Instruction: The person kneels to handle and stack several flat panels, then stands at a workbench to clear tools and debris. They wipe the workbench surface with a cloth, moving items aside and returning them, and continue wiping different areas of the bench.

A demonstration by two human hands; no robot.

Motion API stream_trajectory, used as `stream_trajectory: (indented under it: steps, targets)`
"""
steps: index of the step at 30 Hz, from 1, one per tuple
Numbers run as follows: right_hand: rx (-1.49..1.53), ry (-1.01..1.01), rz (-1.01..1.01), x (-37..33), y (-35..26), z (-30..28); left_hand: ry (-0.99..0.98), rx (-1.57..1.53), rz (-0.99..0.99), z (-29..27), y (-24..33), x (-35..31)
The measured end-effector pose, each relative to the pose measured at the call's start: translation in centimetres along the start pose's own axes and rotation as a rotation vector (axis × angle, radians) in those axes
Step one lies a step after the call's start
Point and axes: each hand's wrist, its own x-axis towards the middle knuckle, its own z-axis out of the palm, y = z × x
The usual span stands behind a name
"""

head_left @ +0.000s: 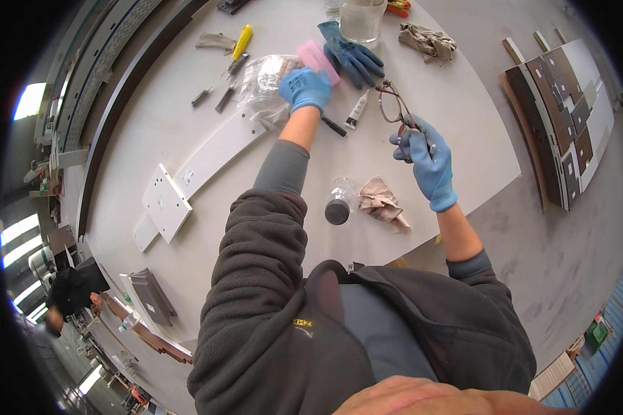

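Note:
My left hand (304, 90), in a blue glove, is at the far middle of the table with its fingers curled on a clear plastic bag (266, 70) of small items. Its fingertips are partly hidden. Just beyond it lies a pink block-like thing (318, 61). A pair of eyeglasses (390, 107) is gripped in my blue-gloved right hand (428, 162), raised above the table's right part. Between the hands lie a small white tube (356, 111) and a black-handled tool (333, 126). A dark blue work glove (353, 55) rests beyond the tube.
A clear jar with a dark lid (336, 211) and a crumpled rag (381, 200) are near me. White drilled panels (166, 202) lie left. Farther off are a yellow-handled tool (241, 41), a clear container (362, 21) and another rag (428, 41). A person (76, 287) is far left.

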Motion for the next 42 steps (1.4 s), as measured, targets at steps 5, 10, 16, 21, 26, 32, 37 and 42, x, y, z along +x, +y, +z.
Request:
stream_trajectory:
  steps: [5,10,16,21,26,32,37,42]
  targets:
    - [0.039,-0.006,-0.017,0.9,1.9,-1.1,-0.131,0.190,-0.045,1.2,0.0,1.8]
    - [-0.164,-0.008,-0.277,3.5,1.3,-0.1,-0.031,0.157,0.142,-0.4,-1.5,0.7]
    - [-0.685,-0.070,-1.061,8.9,-4.2,3.5,0.348,0.025,0.962,-8.8,-7.3,-5.5]
    - [-0.938,-0.299,-1.285,7.9,-6.3,7.7,0.194,-0.401,1.011,-13.6,-13.4,-11.3]
    - [-1.160,-0.467,-1.230,3.1,-4.8,12.1,-0.118,-0.821,0.515,-15.4,-19.2,-16.1]
    - [-1.124,-0.598,-1.329,-1.1,-4.1,15.2,-0.304,-0.989,0.304,-16.3,-23.3,-20.3]
    - [-0.710,-0.533,-1.210,-1.5,-6.4,14.6,-0.133,-0.967,0.348,-16.3,-24.8,-22.4]
    - [-0.131,-0.423,-0.188,-5.0,-4.9,14.2,0.205,-0.761,0.507,-17.4,-24.7,-24.6]
